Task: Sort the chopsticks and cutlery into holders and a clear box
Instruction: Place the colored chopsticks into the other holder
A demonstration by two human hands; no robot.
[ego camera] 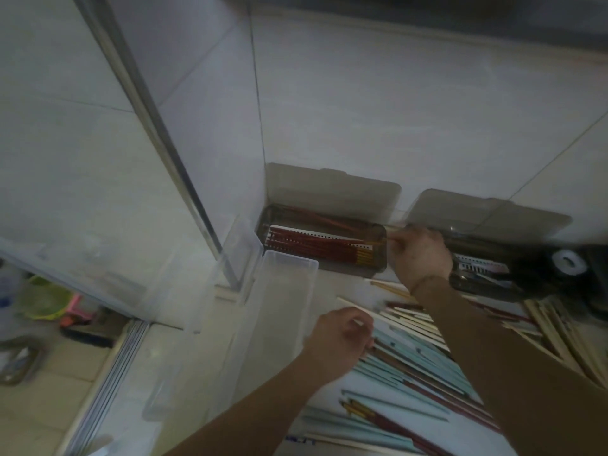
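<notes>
The right hand point(419, 255) reaches to the far edge of the counter point(329, 390), by the tiled wall. Its fingers are curled and they pinch the end of a red chopstick point(378, 241) over the right end of the left holder point(375, 269), a smoky-clear box with its lid point(332, 189) standing open against the wall. Inside this holder more red chopsticks with yellow ends point(316, 246) lie side by side on a white perforated tray. A second holder point(477, 287) of the same kind stands just beside it to the right, also with the lid up; the picture is blurred there and I cannot tell what it contains.

The left hand point(340, 337) is nearer, at the left border of a heap of loose chopsticks point(414, 353), pale blue, cream and dark red. Its fingers are bent and a pale chopstick point(358, 311) passes through them, so it seems to hold it.

The clear box point(283, 311), long and narrow, lies just left of the left hand, its far end touching the front of the left holder.
</notes>
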